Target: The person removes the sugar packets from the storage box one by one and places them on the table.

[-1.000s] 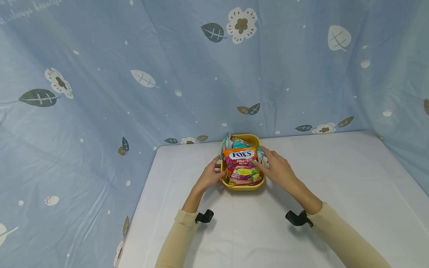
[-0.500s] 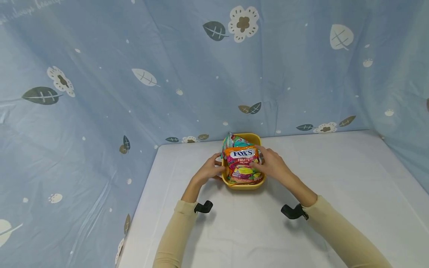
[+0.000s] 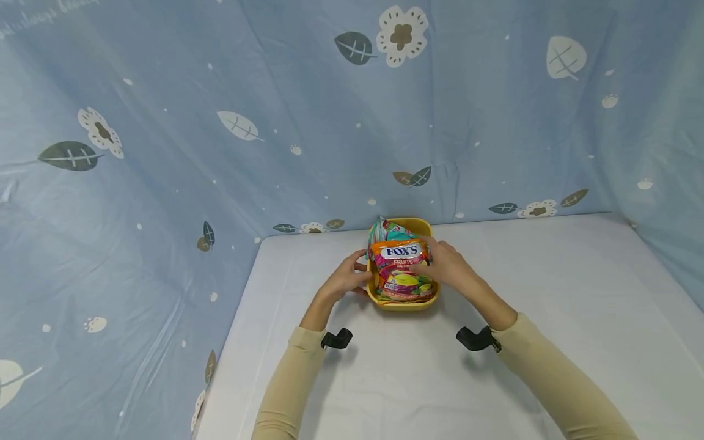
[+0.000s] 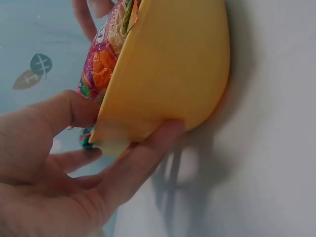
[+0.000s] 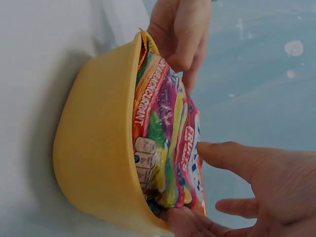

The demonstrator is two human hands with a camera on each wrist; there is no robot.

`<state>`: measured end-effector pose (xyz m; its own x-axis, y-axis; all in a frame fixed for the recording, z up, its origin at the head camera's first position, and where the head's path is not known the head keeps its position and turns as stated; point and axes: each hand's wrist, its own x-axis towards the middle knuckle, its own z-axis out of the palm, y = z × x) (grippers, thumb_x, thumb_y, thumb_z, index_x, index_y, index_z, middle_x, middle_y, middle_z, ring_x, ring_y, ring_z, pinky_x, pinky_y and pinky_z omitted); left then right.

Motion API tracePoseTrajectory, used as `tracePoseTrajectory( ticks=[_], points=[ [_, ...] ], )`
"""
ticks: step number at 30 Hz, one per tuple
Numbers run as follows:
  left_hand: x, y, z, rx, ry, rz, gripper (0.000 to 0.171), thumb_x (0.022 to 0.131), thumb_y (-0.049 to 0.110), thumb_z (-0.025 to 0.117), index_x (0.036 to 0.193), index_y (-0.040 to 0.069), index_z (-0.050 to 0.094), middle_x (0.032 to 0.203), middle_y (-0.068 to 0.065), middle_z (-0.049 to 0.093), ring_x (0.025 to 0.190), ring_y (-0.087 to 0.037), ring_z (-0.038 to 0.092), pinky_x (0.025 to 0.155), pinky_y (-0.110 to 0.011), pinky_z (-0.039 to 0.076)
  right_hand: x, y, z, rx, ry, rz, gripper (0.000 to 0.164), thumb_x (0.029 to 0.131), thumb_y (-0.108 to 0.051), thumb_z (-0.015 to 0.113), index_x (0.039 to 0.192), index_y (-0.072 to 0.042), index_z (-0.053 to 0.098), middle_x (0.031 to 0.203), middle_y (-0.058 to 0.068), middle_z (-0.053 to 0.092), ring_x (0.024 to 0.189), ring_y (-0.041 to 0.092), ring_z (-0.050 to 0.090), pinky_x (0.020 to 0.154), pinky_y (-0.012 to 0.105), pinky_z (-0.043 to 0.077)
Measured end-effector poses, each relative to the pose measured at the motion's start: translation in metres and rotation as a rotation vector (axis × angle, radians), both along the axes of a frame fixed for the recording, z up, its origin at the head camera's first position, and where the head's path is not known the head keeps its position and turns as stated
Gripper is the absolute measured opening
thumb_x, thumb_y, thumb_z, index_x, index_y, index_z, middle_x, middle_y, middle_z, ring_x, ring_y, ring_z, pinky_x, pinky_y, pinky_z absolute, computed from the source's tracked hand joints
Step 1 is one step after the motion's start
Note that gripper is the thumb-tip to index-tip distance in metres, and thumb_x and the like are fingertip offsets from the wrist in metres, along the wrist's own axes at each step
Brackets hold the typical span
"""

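Serving as the landmark: a yellow container with rounded corners, placed on a white table close to a blue curtain.

Inside the container, face up and slightly tilted: a FOX'S bag, orange along the top edge and purple-red below, with the lettering "FRUITS" under the logo. Raised partly above the container's rim, as seen from both wrists. Behind that bag, toward the container's far left corner: a teal bag, partly covered and projecting over the rim.

At the container's left side: the left hand. Engaged with the container by a bent thumb at the rim and by spread fingers against the outer wall; gripping the wall between them.

At the container's right side: the right hand. Engaged with the FOX'S bag by a thumb laid across the front face and by fingers at the right edge; holding that edge between them. Partly hidden in the head view: the tips of these fingers.

Nearer to the person than the container, to its left: a beige left sleeve with a black bracket at the cuff. Nearer to the person than the container, to its right: a matching right sleeve, likewise fitted with a black bracket at the cuff.

On the curtain beyond the container: printed leaves, white flowers and paw marks.
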<state>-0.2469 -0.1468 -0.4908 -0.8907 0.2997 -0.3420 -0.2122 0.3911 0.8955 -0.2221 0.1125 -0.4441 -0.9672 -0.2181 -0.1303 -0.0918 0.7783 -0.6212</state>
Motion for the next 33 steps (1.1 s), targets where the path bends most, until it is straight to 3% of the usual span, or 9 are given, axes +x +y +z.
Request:
tracePoseTrajectory(
  ticks=[10, 18, 27, 33],
  points=[
    [-0.001, 0.01, -0.004, 0.028, 0.021, -0.008, 0.069, 0.093, 0.007, 0.06, 0.154, 0.018, 0.03, 0.127, -0.026, 0.05, 0.096, -0.032, 0.065, 0.069, -0.047, 0.065, -0.002, 0.002, 0.006, 0.035, -0.028, -0.035, 0.08, 0.09, -0.038, 0.069, 0.151, -0.002, 0.031, 0.141, 0.027, 0.05, 0.126, 0.045, 0.051, 0.103, 0.062, 0.049],
    [0.001, 0.015, -0.005, 0.045, 0.022, -0.01, 0.068, 0.092, 0.007, 0.06, 0.153, 0.016, 0.03, 0.125, -0.026, 0.05, 0.094, -0.029, 0.064, 0.07, -0.047, 0.065, -0.005, -0.006, 0.008, 0.04, -0.135, -0.067, 0.087, 0.089, -0.043, 0.069, 0.154, -0.003, 0.024, 0.144, 0.028, 0.046, 0.128, 0.048, 0.044, 0.103, 0.063, 0.048],
    [0.001, 0.016, -0.007, 0.039, 0.008, -0.009, 0.068, 0.092, 0.008, 0.061, 0.153, 0.019, 0.032, 0.126, -0.025, 0.05, 0.096, -0.03, 0.064, 0.072, -0.047, 0.065, -0.003, -0.007, -0.001, -0.033, -0.075, -0.082, 0.087, 0.088, -0.037, 0.072, 0.153, -0.006, 0.025, 0.14, 0.027, 0.047, 0.125, 0.044, 0.045, 0.103, 0.063, 0.048],
    [0.0, 0.017, -0.004, 0.054, -0.008, -0.012, 0.07, 0.093, 0.009, 0.061, 0.154, 0.02, 0.029, 0.129, -0.025, 0.048, 0.099, -0.031, 0.064, 0.076, -0.053, 0.063, -0.005, -0.007, -0.01, -0.116, -0.042, -0.03, 0.089, 0.086, -0.037, 0.075, 0.155, -0.015, 0.023, 0.143, 0.028, 0.041, 0.127, 0.045, 0.043, 0.102, 0.064, 0.048]
  ],
)
